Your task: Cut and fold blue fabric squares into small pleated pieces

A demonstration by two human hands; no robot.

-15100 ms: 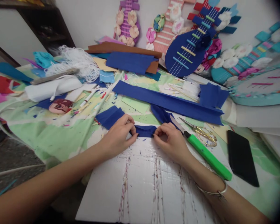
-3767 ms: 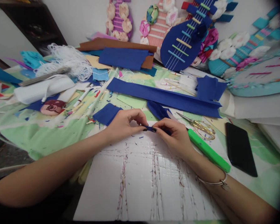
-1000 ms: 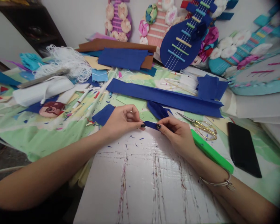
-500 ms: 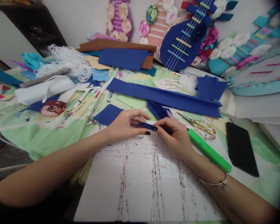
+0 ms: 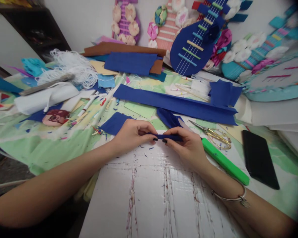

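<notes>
Both hands pinch a narrow dark blue strip [image 5: 160, 136], which looks like crepe paper, just above the far part of a scored white board [image 5: 149, 185]. My left hand [image 5: 135, 133] has its thumb and fingers closed on the strip's left end. Thumb and fingertips of my right hand [image 5: 186, 140] are closed on its right part. Left of my left hand lies a flat blue piece [image 5: 114, 123]. Behind my right hand is a crumpled blue piece [image 5: 167, 117]. A green-handled knife [image 5: 224, 162] lies beside my right wrist.
Gold-handled scissors [image 5: 217, 135] and a black phone [image 5: 259, 158] lie to the right. A long folded blue strip [image 5: 173, 104] crosses the table behind the hands. White string [image 5: 69, 67] is heaped at back left. Decorated guitar shapes, including a blue one [image 5: 192, 48], stand against the wall.
My left hand has closed its fingers onto the strip's left end. The strip is now held straight between both hands, whose fingertips are closer together.
</notes>
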